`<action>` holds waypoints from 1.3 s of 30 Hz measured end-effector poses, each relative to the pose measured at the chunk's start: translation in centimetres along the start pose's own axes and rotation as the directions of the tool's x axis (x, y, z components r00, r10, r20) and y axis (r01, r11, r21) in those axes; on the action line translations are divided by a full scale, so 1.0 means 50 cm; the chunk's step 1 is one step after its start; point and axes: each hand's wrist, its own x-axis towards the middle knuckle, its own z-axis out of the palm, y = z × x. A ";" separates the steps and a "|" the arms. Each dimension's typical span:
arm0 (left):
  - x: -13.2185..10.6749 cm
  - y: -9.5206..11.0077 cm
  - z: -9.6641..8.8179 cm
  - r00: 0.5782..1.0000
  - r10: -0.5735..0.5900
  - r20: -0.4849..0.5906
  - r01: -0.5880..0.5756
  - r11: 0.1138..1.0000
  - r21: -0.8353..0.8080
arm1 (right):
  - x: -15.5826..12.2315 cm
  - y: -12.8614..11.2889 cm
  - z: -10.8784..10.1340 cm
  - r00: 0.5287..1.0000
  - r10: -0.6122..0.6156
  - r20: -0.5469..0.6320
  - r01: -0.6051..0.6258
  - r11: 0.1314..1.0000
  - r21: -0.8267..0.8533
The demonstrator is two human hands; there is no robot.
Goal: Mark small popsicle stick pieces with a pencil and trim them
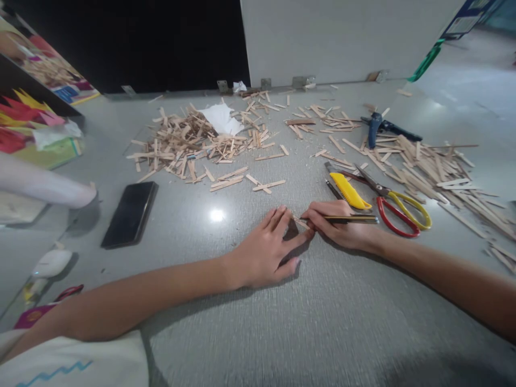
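My right hand [334, 223] is closed around a dark pencil with gold stripes [355, 219], its tip down at a small piece of wooden craft stick [300, 221] on the table. From the other side my left hand [268, 247] lies palm down with fingers spread, its index and middle fingertips at that piece of stick. Part of the stick is hidden by the fingers. Just beyond my right hand are a yellow box cutter [350, 191] and scissors with red and yellow handles [397, 209]. Two crossed sticks [268, 185] lie beyond my left hand.
A heap of cut stick pieces [181, 140] with white tissue [222, 118] lies at the back. Longer sticks [435, 166] and a blue glue gun [377, 128] are at the right. A black phone [131, 214] lies left, near another person's arm [48, 180].
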 end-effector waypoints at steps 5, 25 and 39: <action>0.001 0.001 0.002 1.000 -0.001 0.004 0.001 1.000 0.001 | 0.003 -0.002 0.002 1.000 0.004 -0.004 -0.004 0.999 0.036; 0.002 0.000 0.000 1.000 0.004 -0.007 -0.004 1.000 0.008 | 0.010 0.005 0.010 0.998 -0.058 -0.017 0.058 0.998 -0.014; 0.002 0.003 0.000 0.999 -0.024 0.025 0.024 1.000 -0.009 | 0.006 0.021 0.004 0.967 -0.255 0.019 0.256 0.966 -0.046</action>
